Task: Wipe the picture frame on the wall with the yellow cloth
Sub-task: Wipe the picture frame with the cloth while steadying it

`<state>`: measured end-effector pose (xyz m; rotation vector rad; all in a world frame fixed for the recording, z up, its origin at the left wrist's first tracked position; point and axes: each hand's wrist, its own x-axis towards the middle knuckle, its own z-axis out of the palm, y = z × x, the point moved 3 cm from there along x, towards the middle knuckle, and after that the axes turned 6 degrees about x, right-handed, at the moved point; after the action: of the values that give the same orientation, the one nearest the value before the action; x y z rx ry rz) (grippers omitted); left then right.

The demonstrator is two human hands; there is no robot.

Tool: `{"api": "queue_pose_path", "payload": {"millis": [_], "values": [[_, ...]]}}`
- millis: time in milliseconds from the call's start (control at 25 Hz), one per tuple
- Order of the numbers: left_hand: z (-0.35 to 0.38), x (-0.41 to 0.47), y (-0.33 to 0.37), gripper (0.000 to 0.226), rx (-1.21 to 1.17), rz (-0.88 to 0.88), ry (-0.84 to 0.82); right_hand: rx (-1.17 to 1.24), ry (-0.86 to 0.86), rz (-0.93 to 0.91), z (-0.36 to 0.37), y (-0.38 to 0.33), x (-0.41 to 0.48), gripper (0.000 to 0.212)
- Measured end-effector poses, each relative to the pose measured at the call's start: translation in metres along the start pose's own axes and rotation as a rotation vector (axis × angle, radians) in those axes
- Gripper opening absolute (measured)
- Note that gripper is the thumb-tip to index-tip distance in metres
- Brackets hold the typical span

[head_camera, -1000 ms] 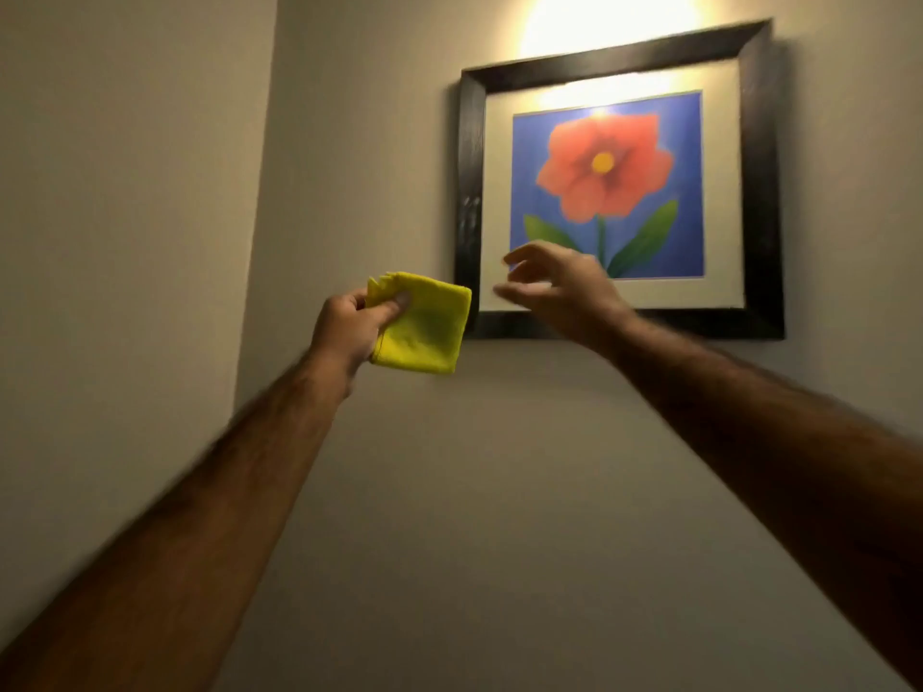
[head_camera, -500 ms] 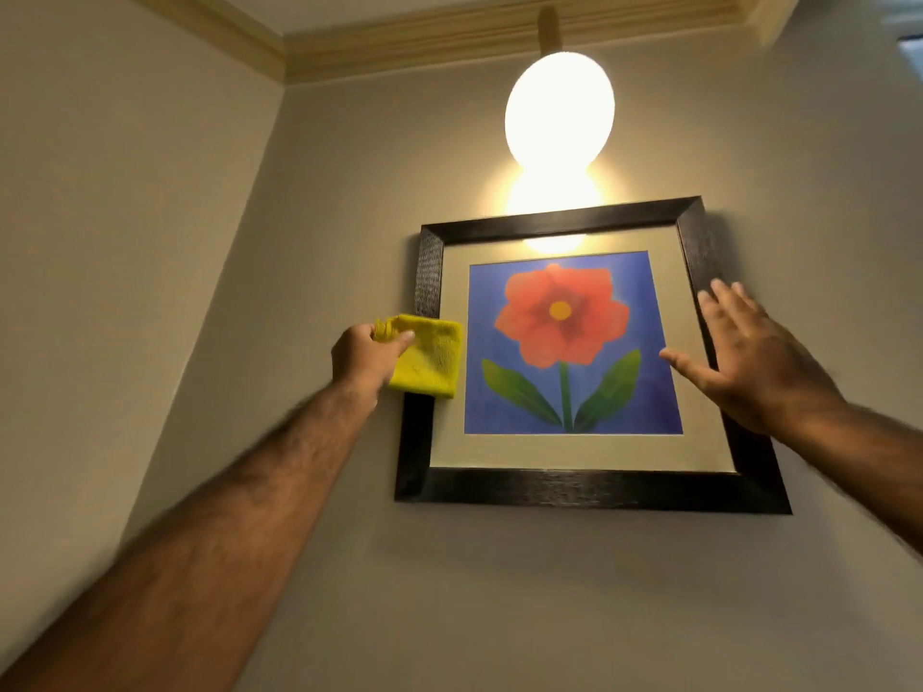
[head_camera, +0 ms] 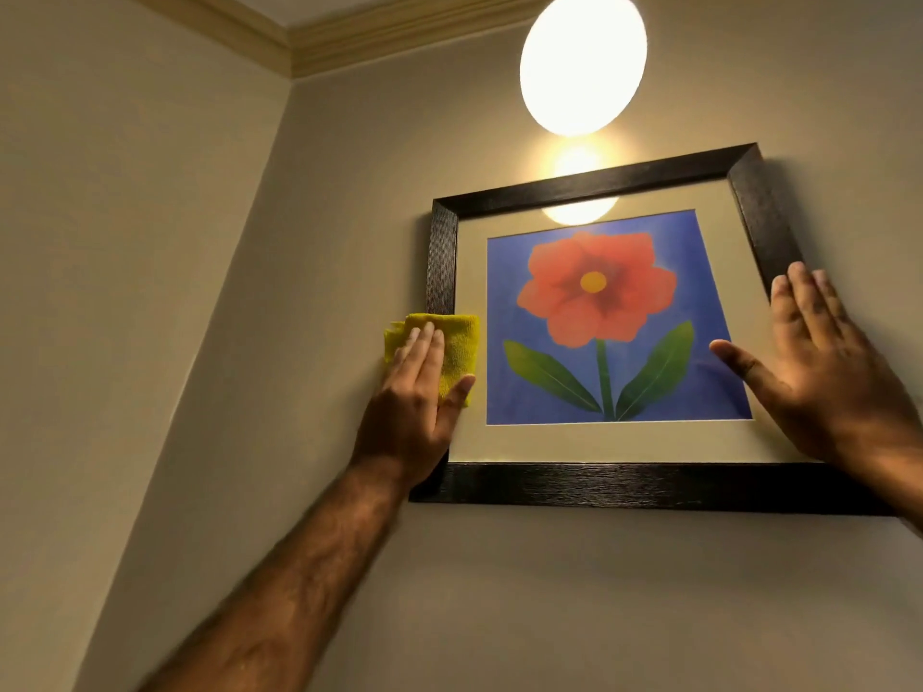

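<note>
A black picture frame (head_camera: pixel 624 486) hangs on the wall and holds a print of a red flower on blue. My left hand (head_camera: pixel 414 407) presses the folded yellow cloth (head_camera: pixel 459 347) flat against the frame's left side, fingers laid over the cloth. My right hand (head_camera: pixel 824 372) lies flat on the frame's right side with its fingers spread and its thumb out over the glass. That hand covers part of the right edge.
A bright round lamp (head_camera: pixel 582 62) glows just above the frame and reflects in the glass. The side wall (head_camera: pixel 125 292) meets this wall at a corner to the left. Cream moulding (head_camera: pixel 349 37) runs along the ceiling.
My left hand has flattened the cloth against the frame's left side. My right hand has settled flat on the right side. The view has come closer to the frame.
</note>
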<state>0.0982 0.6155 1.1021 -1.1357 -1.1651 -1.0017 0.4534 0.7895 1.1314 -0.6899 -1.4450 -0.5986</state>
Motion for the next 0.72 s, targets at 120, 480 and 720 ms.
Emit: {"api": "queue_pose_path", "payload": {"millis": [120, 480, 720], "values": [[-0.001, -0.040, 0.005, 0.080, -0.001, 0.012, 0.011, -0.020, 0.017, -0.005, 0.001, 0.003, 0.001, 0.110], [0.000, -0.069, 0.006, 0.084, 0.111, 0.062, -0.055, -0.018, 0.044, -0.010, -0.004, -0.004, -0.001, 0.112], [0.009, 0.082, -0.007, 0.103, 0.072, -0.077, -0.165, -0.037, 0.036, -0.013, -0.006, -0.006, -0.002, 0.110]]}}
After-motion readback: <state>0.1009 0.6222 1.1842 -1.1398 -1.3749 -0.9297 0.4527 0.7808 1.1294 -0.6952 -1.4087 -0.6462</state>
